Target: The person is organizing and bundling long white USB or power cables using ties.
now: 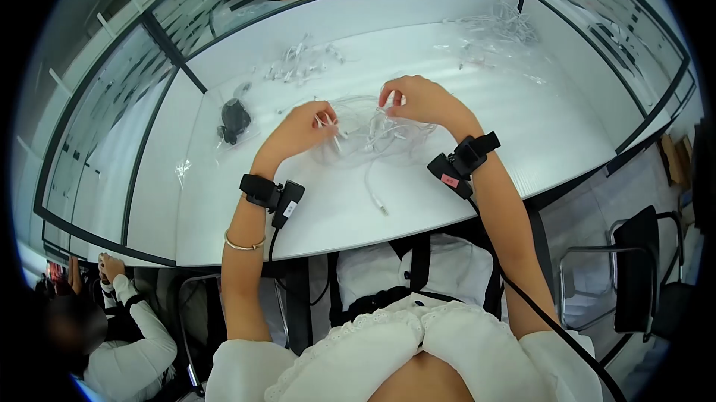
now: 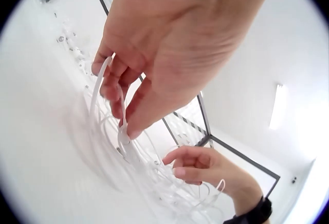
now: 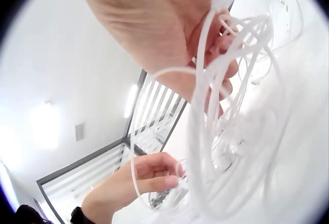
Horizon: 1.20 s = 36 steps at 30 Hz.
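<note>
A loose tangle of white cables [image 1: 384, 132] lies on the white table in front of the person, between the two hands. The left hand [image 1: 300, 130] pinches a white cable [image 2: 123, 111] between thumb and fingers at the tangle's left side; part of that cable loops up over the fingers. At the right side, the right hand [image 1: 426, 102] has its fingers curled on strands of the tangle, and several cable loops [image 3: 198, 131] hang in front of it in the right wrist view. One cable end with a plug [image 1: 383, 209] trails toward the table's front edge.
Behind the tangle lies another pile of white cables [image 1: 302, 63], with a further heap [image 1: 511, 27] at the back right. A black bundle [image 1: 235, 120] in clear plastic sits left. Low partitions [image 1: 160, 156] enclose the table. A chair [image 1: 638, 268] stands at the right.
</note>
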Available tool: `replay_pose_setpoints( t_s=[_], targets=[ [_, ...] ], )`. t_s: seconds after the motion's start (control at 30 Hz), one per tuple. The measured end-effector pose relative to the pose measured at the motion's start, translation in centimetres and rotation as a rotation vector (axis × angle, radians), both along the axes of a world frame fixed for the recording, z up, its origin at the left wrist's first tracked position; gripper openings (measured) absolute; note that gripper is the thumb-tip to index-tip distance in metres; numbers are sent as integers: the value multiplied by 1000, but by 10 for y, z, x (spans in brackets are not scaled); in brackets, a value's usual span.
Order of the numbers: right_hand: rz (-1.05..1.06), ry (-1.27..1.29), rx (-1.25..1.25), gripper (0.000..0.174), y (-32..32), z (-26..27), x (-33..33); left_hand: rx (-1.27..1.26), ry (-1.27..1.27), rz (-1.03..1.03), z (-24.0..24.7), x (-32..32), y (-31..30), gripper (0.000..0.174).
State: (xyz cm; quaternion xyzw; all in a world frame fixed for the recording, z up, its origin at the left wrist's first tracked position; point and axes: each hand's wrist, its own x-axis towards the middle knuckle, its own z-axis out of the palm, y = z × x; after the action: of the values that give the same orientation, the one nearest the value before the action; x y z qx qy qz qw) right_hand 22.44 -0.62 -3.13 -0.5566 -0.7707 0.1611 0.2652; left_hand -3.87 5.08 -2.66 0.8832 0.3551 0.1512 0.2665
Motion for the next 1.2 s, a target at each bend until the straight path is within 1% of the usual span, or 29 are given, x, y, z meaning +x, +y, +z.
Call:
replay_pose_setpoints(
  t_s=[0.03, 0.07, 0.13, 0.17, 0.2, 0.27, 0.3, 0.33, 0.37, 0.43, 0.47, 0.53, 0.57, 0.67, 0.77, 0.87, 0.9, 0.93, 1.0, 1.1, 1.2],
  targets=[
    [-23, -18, 66, 17, 1, -3, 3, 79, -101, 14, 2, 0, -2, 16],
    [-85, 10, 47, 18, 4, -2, 6, 98, -123, 76, 6, -1, -4, 16],
    [-213, 64, 11, 23, 7, 6, 10, 136, -166, 196, 16, -4, -7, 17],
    [-244, 101, 38, 31, 5, 13, 14, 166, -230, 237, 20, -4, -9, 20],
    [-306, 182, 81, 37, 0, 24, 14, 220, -301, 278, 20, -6, -8, 22],
    [-383, 332, 229, 42, 7, 28, 30, 330, -440, 364, 21, -13, 0, 26],
    [-422, 464, 322, 42, 6, 30, 38, 358, -436, 437, 23, -19, 4, 33],
    [-459, 599, 414, 43, 5, 31, 45, 380, -505, 484, 26, -22, 5, 34],
    [-491, 701, 500, 39, 7, 30, 52, 403, -574, 532, 29, -25, 5, 35],
    [-549, 991, 494, 36, 3, 33, 62, 416, -686, 640, 35, -34, 5, 37],
    [-579, 1138, 489, 34, 0, 33, 69, 404, -766, 655, 35, -42, 10, 36],
    [-650, 1349, 549, 33, 1, 29, 91, 380, -927, 678, 35, -55, 20, 35],
    [-686, 1455, 579, 32, 0, 25, 104, 337, -1087, 728, 38, -55, 19, 33],
    [-722, 1675, 648, 33, -7, 7, 141, 439, -1359, 824, 38, -66, 27, 30],
    [-885, 1865, 691, 30, -10, 1, 154, 430, -1380, 936, 34, -81, 34, 34],
    [-990, 1940, 772, 32, -14, -5, 161, 452, -1394, 1022, 30, -92, 39, 38],
    [-965, 1886, 818, 32, -18, -5, 159, 464, -1397, 1046, 28, -95, 41, 39],
    [-1161, 1876, 766, 32, -25, 9, 148, 504, -1374, 1063, 24, -99, 43, 40],
    [-1106, 1863, 806, 29, -27, 3, 159, 469, -1327, 1136, 16, -106, 49, 40],
    [-1064, 1859, 798, 23, -34, 8, 160, 470, -1082, 1282, -4, -122, 62, 39],
    [-1061, 1700, 880, 21, -34, 15, 157, 559, -730, 1282, -23, -120, 72, 37]
  ],
)
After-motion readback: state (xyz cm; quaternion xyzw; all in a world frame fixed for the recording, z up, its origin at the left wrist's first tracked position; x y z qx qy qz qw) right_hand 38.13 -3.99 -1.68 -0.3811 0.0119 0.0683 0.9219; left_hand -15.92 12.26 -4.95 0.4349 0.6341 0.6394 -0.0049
